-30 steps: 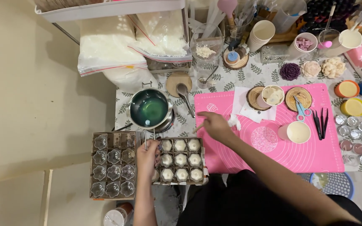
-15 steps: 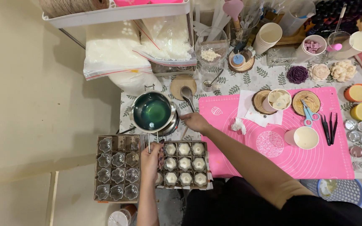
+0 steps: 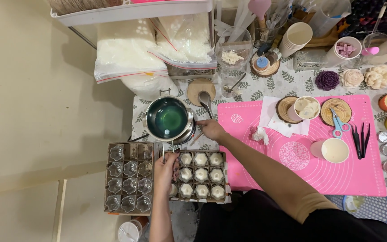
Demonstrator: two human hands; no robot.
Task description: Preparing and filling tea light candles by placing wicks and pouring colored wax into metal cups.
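- Now, small metal pot (image 3: pixel 168 118) holds green liquid; it sits at the table's left edge, beside the pink mat (image 3: pixel 310 166).
- Left hand (image 3: pixel 165 170) is closed on the pot's thin wire handle (image 3: pixel 163 150), whose long axis runs toward the person.
- Right hand (image 3: pixel 210 130) is curled at the pot's right rim; whether it grips anything I can't tell.
- Tray (image 3: pixel 201 175) holds nine white-filled moulds; the left tray (image 3: pixel 129 178) holds clear, unfilled ones.
- Clear bags (image 3: pixel 126 54) of white flakes with red seal strips lie behind.

The pot (image 3: pixel 167 118) stands mid-frame on the tabletop (image 3: pixel 292 83); two mould trays (image 3: pixel 129 178) lie below it, the mat (image 3: pixel 310 166) to its right.
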